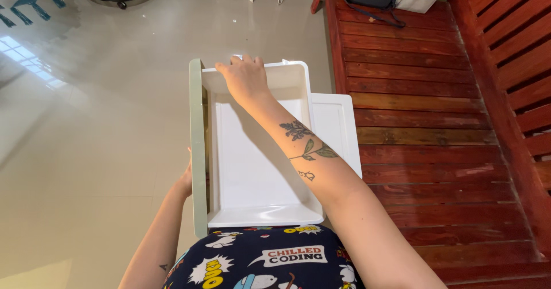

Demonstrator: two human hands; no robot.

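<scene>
Head view shows your right hand (245,78) clasping the far rim of the white rectangular plastic tray (252,163) at frame centre, long axis running away from you; your left hand (186,181) supports its pale green side panel (198,151), grip hidden

Tray (252,168) between floor (103,122) left, bench (436,140) right.

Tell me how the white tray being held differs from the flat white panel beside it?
The white tray has raised walls; the flat panel shows none. The right hand grips the tray's far rim and the left hand its side; no hand touches the panel. The tray looks larger. Both are white and rectangular.
</scene>
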